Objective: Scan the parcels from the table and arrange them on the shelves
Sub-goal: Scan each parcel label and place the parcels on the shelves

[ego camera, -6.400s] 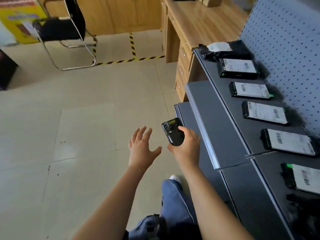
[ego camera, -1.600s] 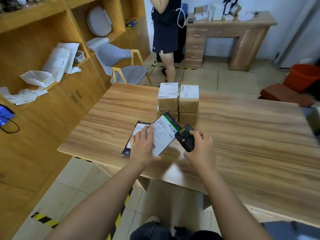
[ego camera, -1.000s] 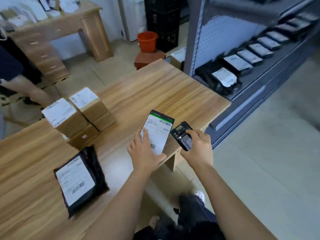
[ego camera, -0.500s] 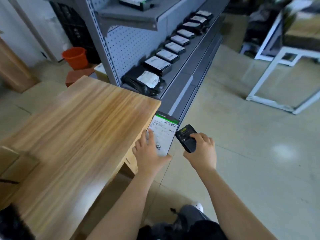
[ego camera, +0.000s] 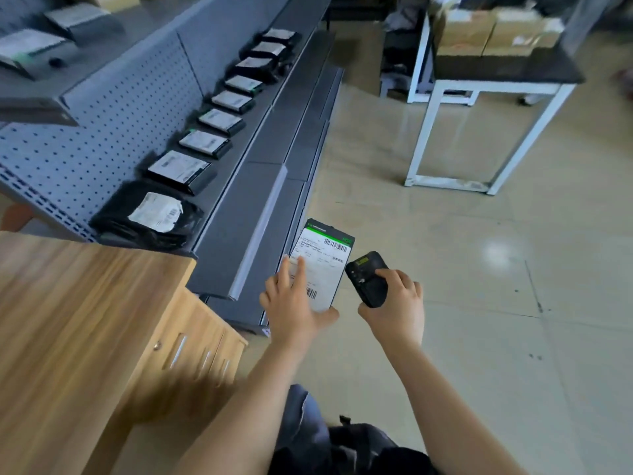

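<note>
My left hand [ego camera: 291, 310] holds a flat black parcel [ego camera: 323, 258] with a white label and a green stripe, label up, thumb beneath and fingers on top. Just to its right, my right hand [ego camera: 394, 303] grips a small black handheld scanner [ego camera: 366, 279]. Both hands hover over the floor in front of the grey shelf [ego camera: 239, 186]. On that shelf several black labelled parcels [ego camera: 180, 169] lie in a row along the pegboard back, with a crumpled black bag parcel [ego camera: 150, 217] nearest.
The wooden table [ego camera: 68, 320] with drawers fills the lower left. A higher shelf [ego camera: 41, 63] at top left carries more parcels. A white-framed table [ego camera: 486, 84] with cardboard boxes stands at the upper right. Tiled floor [ego camera: 496, 269] spreads to the right.
I have turned from the table toward the shelf, carrying the parcel and scanner. The shelf row now lies closer, and the table has slid to the lower left.
</note>
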Available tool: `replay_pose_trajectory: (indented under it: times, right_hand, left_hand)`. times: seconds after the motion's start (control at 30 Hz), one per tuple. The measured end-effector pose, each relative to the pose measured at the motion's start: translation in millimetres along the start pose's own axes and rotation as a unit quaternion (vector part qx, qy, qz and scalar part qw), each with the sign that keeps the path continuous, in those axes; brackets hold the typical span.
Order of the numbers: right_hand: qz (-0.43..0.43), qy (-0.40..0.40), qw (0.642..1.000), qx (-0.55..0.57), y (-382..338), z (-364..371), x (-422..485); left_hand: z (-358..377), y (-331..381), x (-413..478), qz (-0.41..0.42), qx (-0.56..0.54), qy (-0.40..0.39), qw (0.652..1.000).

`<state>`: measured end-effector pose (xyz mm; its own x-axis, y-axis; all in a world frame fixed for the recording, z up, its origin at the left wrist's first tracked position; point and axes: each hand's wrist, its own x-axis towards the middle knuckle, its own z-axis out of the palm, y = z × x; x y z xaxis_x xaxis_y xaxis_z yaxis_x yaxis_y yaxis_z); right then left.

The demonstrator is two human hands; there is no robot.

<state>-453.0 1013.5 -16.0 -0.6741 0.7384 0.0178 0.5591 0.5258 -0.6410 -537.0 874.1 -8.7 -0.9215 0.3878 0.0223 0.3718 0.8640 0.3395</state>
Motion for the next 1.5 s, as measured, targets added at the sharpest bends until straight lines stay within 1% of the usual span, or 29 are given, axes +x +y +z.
replay_pose_trajectory:
  times: [0.23, 0.4, 0.57, 0.7, 0.87, 1.03, 1.23, 1.37, 1.5]
  right_hand:
    - [0.043, 0.012, 0.999, -0.004, 20, 1, 91]
    - [0.053, 0.017, 0.998, -0.012, 19, 16, 193]
    - [0.059, 0.017, 0.998, -0.026, -2, 27, 319]
    - [0.066, 0.031, 0.997, -0.011, -24, 34, 406]
    - [0.070, 0.039, 0.997, -0.007, -38, 38, 495]
    - [0.043, 0.028, 0.999, 0.005, -40, 50, 597]
    - [-0.023, 0.010, 1.000, 0.016, -43, 57, 758]
    - [-0.065, -0.021, 0.998, 0.004, -57, 44, 865]
    - [-0.087, -0.036, 0.996, 0.012, -65, 45, 943]
  left_hand:
    - [37, 46, 91, 0.027, 0.005, -0.026, 0.999]
    - [63, 75, 196, 0.028, 0.000, -0.029, 0.999]
    - [75, 109, 320, 0.018, -0.003, -0.045, 0.999]
    - [75, 133, 410, 0.031, 0.015, -0.029, 0.999]
    - [81, 160, 495, 0.018, 0.007, -0.025, 1.000]
    - [98, 187, 582, -0.003, 0.000, -0.012, 1.000]
    - [118, 239, 716, -0.042, -0.010, 0.027, 0.999]
    - [118, 278, 801, -0.077, -0.008, 0.049, 0.996]
    - [126, 307, 865, -0.123, -0.018, 0.058, 0.991]
